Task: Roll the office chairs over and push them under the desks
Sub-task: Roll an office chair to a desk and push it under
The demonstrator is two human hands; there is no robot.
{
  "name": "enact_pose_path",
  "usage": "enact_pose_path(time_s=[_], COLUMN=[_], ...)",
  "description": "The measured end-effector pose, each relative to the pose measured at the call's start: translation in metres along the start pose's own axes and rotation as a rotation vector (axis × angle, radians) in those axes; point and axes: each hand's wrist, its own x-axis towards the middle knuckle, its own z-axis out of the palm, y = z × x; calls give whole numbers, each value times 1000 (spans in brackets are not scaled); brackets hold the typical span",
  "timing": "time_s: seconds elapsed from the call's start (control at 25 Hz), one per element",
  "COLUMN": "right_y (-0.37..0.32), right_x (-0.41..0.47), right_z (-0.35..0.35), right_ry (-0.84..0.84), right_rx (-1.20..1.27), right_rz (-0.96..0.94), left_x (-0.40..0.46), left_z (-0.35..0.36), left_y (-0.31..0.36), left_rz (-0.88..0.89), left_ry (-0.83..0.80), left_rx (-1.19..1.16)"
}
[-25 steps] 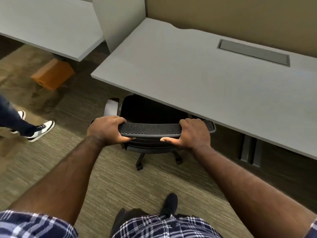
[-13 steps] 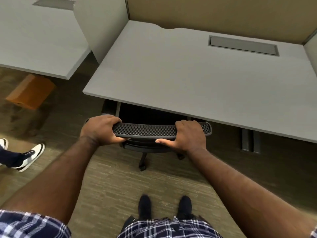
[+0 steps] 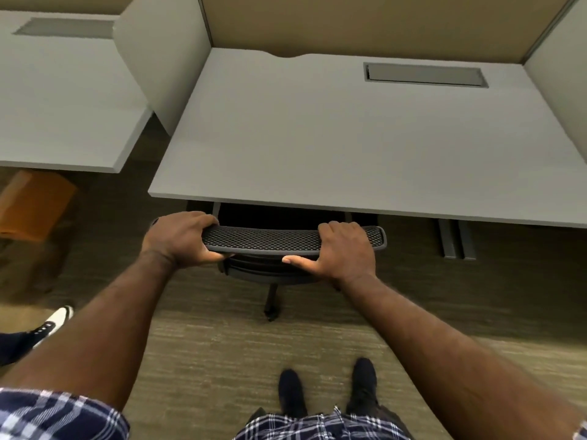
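Both hands grip the chair's top rail. Left hand (image 3: pixel 179 238) wraps the rail's left end: fingers curl over the far edge, thumb tucks under the near edge. Right hand (image 3: pixel 344 249) sits near the right end: fingers curl over the top, thumb lies along the near lower edge, pointing left. A short bit of rail sticks out past the right hand.

Head view. Chair (image 3: pixel 270 239), black, mesh-topped backrest, stands between the two hands and just in front of the desk (image 3: pixel 333 147). Its seat is dark and mostly hidden under the desk's front edge; backrest rail lies just short of that edge, roughly parallel to it. One base leg with a caster (image 3: pixel 271 314) points back toward the person, on the carpet (image 3: pixel 206 360). Rest of the base is hidden.

Desk top is pale grey, with a grey cable hatch (image 3: pixel 424 74) near the back right. Tan partition (image 3: pixel 365 23) runs behind it; a grey divider (image 3: pixel 165 58) stands at its left. Desk legs (image 3: pixel 455 239) show under the right part.

Second desk (image 3: pixel 63 106) lies to the left, apart from the first. Orange box (image 3: pixel 28 204) sits on the floor beneath its near edge.

Both forearms reach forward from plaid sleeves (image 3: pixel 57 414). Two dark shoes (image 3: pixel 327 389) stand side by side on the carpet behind the chair. Another person's white sneaker (image 3: pixel 52 323) shows at the left edge.
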Motion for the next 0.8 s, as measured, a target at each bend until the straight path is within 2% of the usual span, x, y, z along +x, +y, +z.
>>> enact_pose_path(time_s=[0.44, 0.6, 0.8], right_y=[7, 39, 104], right_x=[-7, -36, -99], right_z=[-8, -13, -20], right_ry=[-72, -30, -45], right_rx=[-5, -78, -112], right_rz=[-20, 36, 246], left_x=[4, 24, 74], left_z=[-5, -10, -18], left_y=[13, 64, 181], left_rz=[81, 279, 572], left_ry=[-117, -158, -132], left_rx=[-14, -69, -56])
